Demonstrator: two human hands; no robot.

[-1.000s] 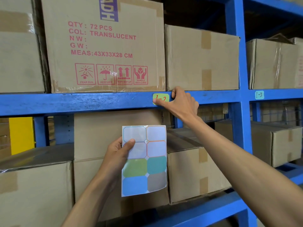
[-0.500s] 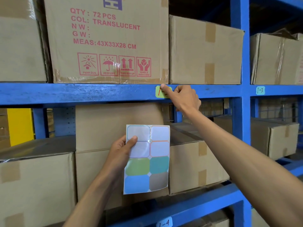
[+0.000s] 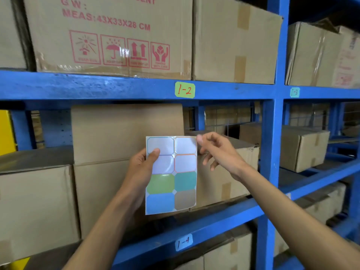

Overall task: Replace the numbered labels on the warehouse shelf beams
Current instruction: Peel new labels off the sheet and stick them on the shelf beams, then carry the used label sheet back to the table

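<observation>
A green label (image 3: 184, 90) marked "1-2" in red sticks flat on the upper blue beam (image 3: 97, 86). Below it my left hand (image 3: 143, 168) holds a sticker sheet (image 3: 171, 174) upright, thumb on its upper left cell. The sheet's top cells are blank backing; green, teal, blue and brown stickers fill the bottom. My right hand (image 3: 218, 151) pinches the sheet's top right corner with thumb and forefinger. A teal label "1-3" (image 3: 294, 92) sits on the beam to the right. A pale blue label "1-4" (image 3: 183, 242) is on the lower beam (image 3: 214, 221).
Cardboard boxes (image 3: 116, 36) fill the shelves above and behind my hands. A blue upright post (image 3: 269, 152) stands just right of my right arm. A yellow panel (image 3: 5, 129) shows at the far left.
My right hand has left the "1-2" label on the upper beam and dropped down to the sheet's top right corner. The view has tilted downward and closer.
</observation>
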